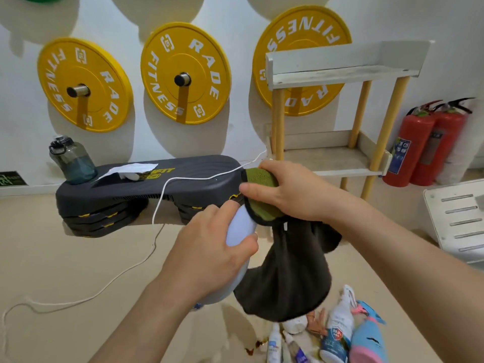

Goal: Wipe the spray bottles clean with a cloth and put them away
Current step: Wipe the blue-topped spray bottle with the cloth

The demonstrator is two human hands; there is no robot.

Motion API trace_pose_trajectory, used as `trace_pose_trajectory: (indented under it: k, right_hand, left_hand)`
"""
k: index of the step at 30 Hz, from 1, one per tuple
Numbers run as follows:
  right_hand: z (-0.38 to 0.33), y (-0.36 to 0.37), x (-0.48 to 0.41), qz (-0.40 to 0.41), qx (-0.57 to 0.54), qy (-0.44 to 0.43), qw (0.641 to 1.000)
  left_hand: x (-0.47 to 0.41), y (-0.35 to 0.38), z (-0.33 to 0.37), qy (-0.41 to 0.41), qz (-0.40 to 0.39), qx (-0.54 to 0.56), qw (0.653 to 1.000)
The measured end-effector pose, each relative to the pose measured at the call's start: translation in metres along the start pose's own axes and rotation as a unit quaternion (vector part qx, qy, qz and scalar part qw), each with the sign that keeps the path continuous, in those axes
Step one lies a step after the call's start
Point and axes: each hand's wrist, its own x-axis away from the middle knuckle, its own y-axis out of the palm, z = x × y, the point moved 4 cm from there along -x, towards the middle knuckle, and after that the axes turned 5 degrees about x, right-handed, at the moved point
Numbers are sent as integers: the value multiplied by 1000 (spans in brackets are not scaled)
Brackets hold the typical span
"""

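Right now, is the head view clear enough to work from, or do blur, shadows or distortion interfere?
Head view: left hand, right hand, white bottle and cloth are fairly sharp; wide-angle bending tilts the shelf and skews the weight plates; hard shadows lie under the plates on the wall.

**Bare hands, bare forearms**

Both in shot now: the left hand (209, 247) and the right hand (288, 192), bare from fingertips to wrists. Behind them, the left forearm (136, 323) and the right forearm (406, 252) are bare too, smooth, uncovered right out to the frame's edge. The fingernails are too blurred to judge.
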Motion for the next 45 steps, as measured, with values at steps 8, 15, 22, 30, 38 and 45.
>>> trace_pose_trajectory:
  k: [8, 15, 22, 30, 38, 45]
  right_hand:
    - [23, -2, 12, 195, -213, 157, 944]
    - [21, 45, 31, 202, -730, 241, 607]
    - [10, 44, 29, 301, -483, 186, 801]
    - [15, 21, 35, 79, -648, 72, 754]
    - [8, 24, 44, 142, -590, 108, 787]
    - [-6, 20, 32, 223, -502, 172, 817]
  left_hand:
    - [1, -11, 9, 36, 43, -128, 990]
    - [-6, 4, 4, -37, 23, 121, 992]
    - [-5, 22, 10, -111, 9, 271, 956]
    - [-5, 6, 8, -4, 53, 239, 970]
    - [-14, 9, 4, -61, 78, 359, 928]
    - [-14, 16, 17, -115, 16, 495, 861]
